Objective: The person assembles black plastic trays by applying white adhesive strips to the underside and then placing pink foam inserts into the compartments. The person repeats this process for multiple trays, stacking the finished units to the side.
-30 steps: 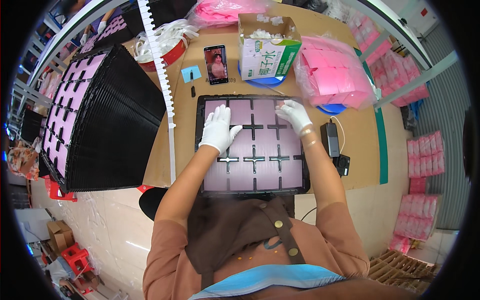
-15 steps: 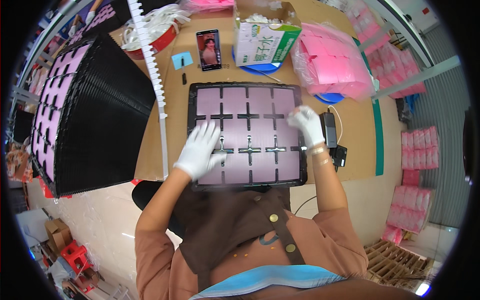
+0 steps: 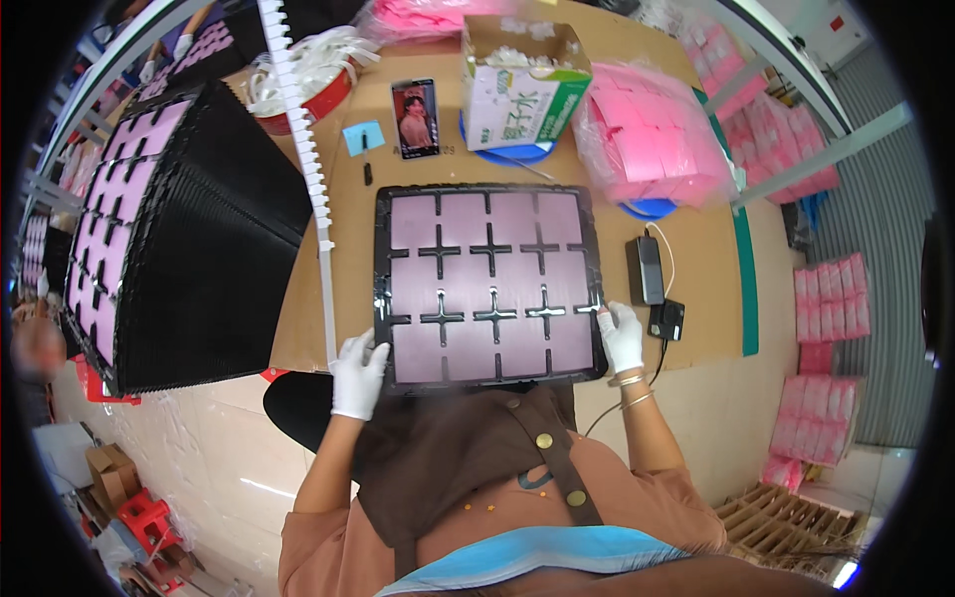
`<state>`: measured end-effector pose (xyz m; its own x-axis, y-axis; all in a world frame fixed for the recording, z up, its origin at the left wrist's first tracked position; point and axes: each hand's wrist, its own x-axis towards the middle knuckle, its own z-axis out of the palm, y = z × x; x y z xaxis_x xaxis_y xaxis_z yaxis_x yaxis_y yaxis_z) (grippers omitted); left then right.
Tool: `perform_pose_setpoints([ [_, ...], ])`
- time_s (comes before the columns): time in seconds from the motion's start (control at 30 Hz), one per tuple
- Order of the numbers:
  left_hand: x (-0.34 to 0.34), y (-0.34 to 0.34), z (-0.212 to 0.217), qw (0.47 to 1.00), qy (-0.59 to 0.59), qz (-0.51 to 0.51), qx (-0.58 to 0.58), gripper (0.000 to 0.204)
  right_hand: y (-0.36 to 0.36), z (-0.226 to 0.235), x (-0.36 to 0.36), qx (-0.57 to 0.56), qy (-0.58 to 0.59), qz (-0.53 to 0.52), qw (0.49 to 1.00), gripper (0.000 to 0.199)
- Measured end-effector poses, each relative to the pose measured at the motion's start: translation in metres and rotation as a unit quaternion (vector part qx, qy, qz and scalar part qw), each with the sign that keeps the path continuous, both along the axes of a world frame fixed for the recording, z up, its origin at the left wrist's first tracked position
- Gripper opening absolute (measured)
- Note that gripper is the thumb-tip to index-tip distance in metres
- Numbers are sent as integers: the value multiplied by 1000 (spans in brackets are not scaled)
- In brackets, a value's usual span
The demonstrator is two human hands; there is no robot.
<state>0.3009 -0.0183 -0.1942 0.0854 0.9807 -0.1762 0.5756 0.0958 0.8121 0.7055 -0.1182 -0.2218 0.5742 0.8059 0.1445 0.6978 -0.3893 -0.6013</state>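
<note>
In front of me on the cardboard-topped table lies a black plastic tray (image 3: 381, 261), its shallow compartments filled with flat lilac-pink pieces and divided by black cross-shaped ribs. My left hand (image 3: 360, 376), in a white glove, grips the tray's near left edge; some fingertips are hidden at the rim. On the opposite side, my right hand (image 3: 622, 338), also gloved in white, holds the tray's right edge with its fingers at the rim. To the left leans a tall stack of similar black trays (image 3: 209, 239), its top one showing pink pieces.
A white notched rail (image 3: 303, 149) rises between stack and tray. Behind the tray are a phone (image 3: 414, 117), a blue note with a pen (image 3: 365, 139), a carton (image 3: 517, 99) and pink pieces in plastic (image 3: 652, 134). A black power adapter (image 3: 647, 269) with cables sits at right.
Both hands have moved from above the pink pieces to the tray's side edges, the left one back and outward, the right one down. The view has shifted slightly.
</note>
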Motion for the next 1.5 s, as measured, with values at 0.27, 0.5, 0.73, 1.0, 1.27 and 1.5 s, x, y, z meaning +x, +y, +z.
perform_pose_setpoints([
  [0.27, 7, -24, 46, 968, -223, 116, -16, 36, -2, 32, -18, 163, 170, -92, 968, 22],
  [0.5, -99, -31, 218, 892, -257, 249, 276, 52, 67, 142, -100, 246, 357, 195, 880, 48],
  [0.73, -264, 27, 260, 823, -321, 361, 300, 47, 96, 95, -162, 66, 312, 391, 863, 13],
  [1.0, -284, 65, 204, 837, -299, 411, 203, 21, 100, 62, -171, -1, 279, 408, 869, 13],
  [1.27, -264, 88, 206, 837, -268, 431, 202, 10, 105, 46, -173, -4, 330, 400, 855, 14],
  [1.5, -248, 64, 213, 858, -254, 390, 215, 19, 115, 37, -167, -23, 279, 415, 866, 21],
])
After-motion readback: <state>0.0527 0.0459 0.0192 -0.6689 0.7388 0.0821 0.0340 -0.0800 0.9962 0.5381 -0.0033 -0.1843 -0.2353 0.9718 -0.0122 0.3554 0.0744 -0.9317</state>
